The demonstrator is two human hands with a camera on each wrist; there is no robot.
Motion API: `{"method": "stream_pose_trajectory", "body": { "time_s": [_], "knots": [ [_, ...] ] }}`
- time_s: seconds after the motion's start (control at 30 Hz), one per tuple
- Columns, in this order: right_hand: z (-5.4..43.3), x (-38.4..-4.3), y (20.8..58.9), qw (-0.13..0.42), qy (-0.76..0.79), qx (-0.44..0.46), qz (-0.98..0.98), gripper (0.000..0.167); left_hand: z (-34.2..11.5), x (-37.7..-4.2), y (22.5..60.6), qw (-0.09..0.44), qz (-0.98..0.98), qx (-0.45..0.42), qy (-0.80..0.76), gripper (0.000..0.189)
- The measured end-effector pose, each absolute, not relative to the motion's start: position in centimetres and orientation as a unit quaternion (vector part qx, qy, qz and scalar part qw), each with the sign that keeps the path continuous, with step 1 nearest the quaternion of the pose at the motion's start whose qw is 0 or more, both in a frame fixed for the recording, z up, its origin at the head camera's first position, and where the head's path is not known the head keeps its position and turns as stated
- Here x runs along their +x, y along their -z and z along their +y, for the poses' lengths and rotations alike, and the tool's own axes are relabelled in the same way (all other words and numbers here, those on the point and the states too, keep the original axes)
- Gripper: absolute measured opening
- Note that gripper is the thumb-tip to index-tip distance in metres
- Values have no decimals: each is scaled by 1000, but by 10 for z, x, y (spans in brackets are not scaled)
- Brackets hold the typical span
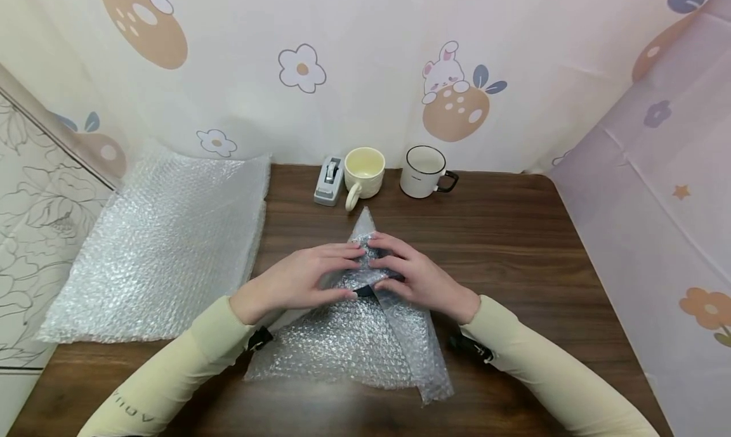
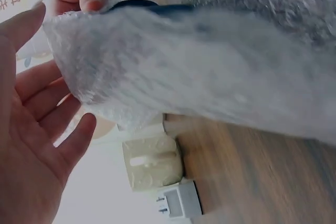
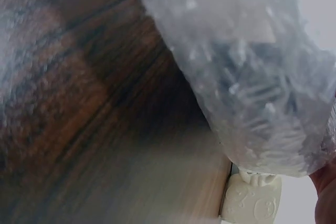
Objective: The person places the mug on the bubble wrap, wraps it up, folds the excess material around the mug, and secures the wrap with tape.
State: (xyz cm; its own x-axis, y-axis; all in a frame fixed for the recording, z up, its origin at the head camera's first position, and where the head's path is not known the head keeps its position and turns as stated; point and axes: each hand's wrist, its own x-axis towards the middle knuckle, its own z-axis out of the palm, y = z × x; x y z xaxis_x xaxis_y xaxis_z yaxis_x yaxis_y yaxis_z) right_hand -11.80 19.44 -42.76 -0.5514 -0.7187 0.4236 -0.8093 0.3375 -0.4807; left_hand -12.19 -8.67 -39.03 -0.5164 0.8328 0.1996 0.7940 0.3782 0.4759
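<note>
One bubble-wrap sheet spreads nearest us on the table, its far end gathered around a dark-rimmed object. We see the left hand touching it, fingers loosely extended; the right hand pinches it. Beyond stand a tape dispenser, yellow cup and white mug.

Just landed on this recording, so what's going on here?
A person has both hands at a sheet of bubble wrap folded around a dark object. The left hand touches one side of the bundle, and the right hand holds the other. A bit of the object shows between the folds, too little to identify. Behind are a tape dispenser, a cream mug and a white mug; more bubble wrap lies to the left.
</note>
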Motion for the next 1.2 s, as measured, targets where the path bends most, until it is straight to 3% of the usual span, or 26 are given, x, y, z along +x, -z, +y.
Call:
{"method": "stream_pose_trajectory", "body": {
  "time_s": [0.2, 0.53, 0.83, 1.03, 1.2],
  "knots": [
    [195, -118, 427, 77, -317, 470, -820, 31, -89, -124, 394, 6, 822, 512, -247, 52],
    [196, -118, 429, 117, -278, 501, -811, 34, -86, -130, 395, 24, 823, 522, -225, 49],
    [195, -119, 425, 108, -262, 507, -814, 34, -87, -131, 390, 48, 825, 531, -188, 49],
    [192, -120, 423, 93, -266, 507, -815, 33, -100, -132, 384, 20, 806, 559, -196, 37],
    [192, -119, 426, 81, -278, 499, -816, 32, -115, -132, 380, -12, 800, 572, -178, 40]
  ]
}}
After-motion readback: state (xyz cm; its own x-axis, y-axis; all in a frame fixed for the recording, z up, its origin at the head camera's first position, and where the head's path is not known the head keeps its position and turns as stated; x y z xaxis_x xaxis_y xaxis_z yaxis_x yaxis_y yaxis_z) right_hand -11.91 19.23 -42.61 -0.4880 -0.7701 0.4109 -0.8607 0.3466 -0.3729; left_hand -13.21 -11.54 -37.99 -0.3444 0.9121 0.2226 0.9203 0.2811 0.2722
